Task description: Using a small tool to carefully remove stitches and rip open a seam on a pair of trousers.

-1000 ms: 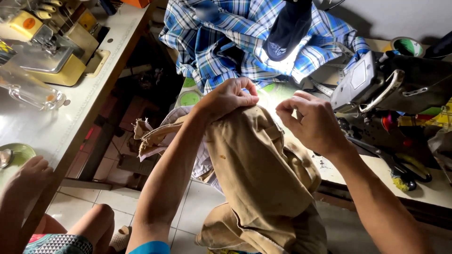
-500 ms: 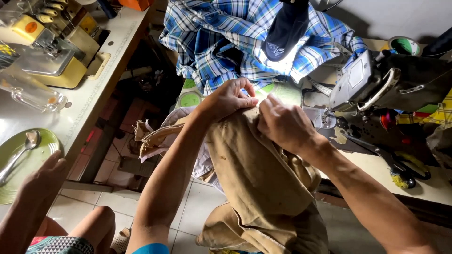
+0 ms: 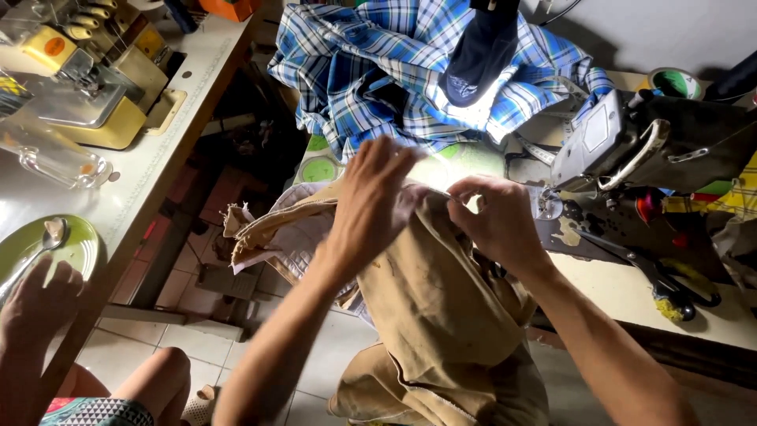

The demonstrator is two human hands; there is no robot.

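The left hand (image 3: 371, 201) lies spread over the top edge of a tan garment (image 3: 441, 315), fingers splayed and pressing the cloth rather than pinching it (whether the thumb grips underneath cannot be told). The right hand (image 3: 497, 217) is just to its right, fingers curled and pinching the same edge of the cloth. The garment hangs from the near edge of the sewing table (image 3: 631, 296) down toward the tiled floor, with a paler lining (image 3: 296, 237) showing to the left of the left hand.

Farther back on the table lies a blue plaid shirt (image 3: 371, 71) with a dark cap (image 3: 481, 51) on it. The sewing machine (image 3: 646, 142) stands to the right, and black-handled scissors (image 3: 662, 276) lie near it. At the left, a second table carries a yellow machine (image 3: 102, 87) and a green plate (image 3: 47, 248); another person's hand (image 3: 35, 304) rests by that plate.
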